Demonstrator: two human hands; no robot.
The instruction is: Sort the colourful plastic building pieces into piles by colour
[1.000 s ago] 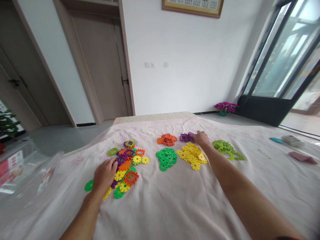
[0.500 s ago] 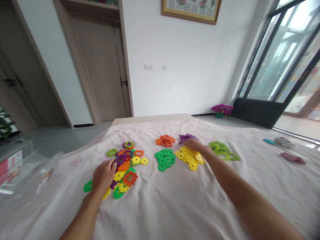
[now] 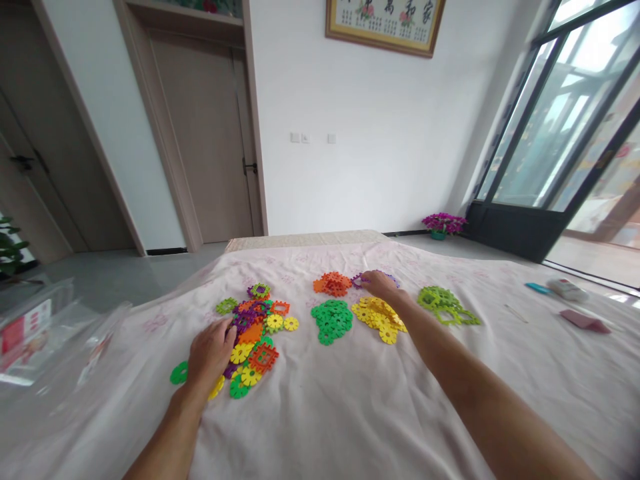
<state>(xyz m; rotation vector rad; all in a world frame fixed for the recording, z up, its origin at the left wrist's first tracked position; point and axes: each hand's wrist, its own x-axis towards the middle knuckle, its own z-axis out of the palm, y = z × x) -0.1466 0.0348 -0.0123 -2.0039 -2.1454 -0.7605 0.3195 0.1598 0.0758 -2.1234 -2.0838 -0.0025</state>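
My left hand [image 3: 213,348] lies at the left edge of a mixed pile of plastic building pieces [image 3: 250,331], fingers curled together; whether a piece is between them is hidden. At the far side of the cloth, my right hand [image 3: 379,284] covers most of a purple pile, its fingers closed at a purple notched piece [image 3: 357,281]. Close to that hand are an orange pile [image 3: 333,285] on its left and yellow snowflake discs [image 3: 379,317] just in front. Green discs [image 3: 331,321] form a heap between the hands. Light green square pieces [image 3: 443,303] lie right of my right wrist.
A pale cloth [image 3: 310,413] with folds covers the work surface. Clear plastic packaging [image 3: 45,347] lies at the left. Toward the right are a blue item [image 3: 537,288], a whitish packet [image 3: 567,290] and a folded pink item [image 3: 585,321]. One green disc [image 3: 179,373] sits beside my left wrist.
My right hand has shifted slightly left and away from me, from the yellow discs' far edge onto the purple pieces. The left hand stays at the mixed pile. The view has tilted up slightly.
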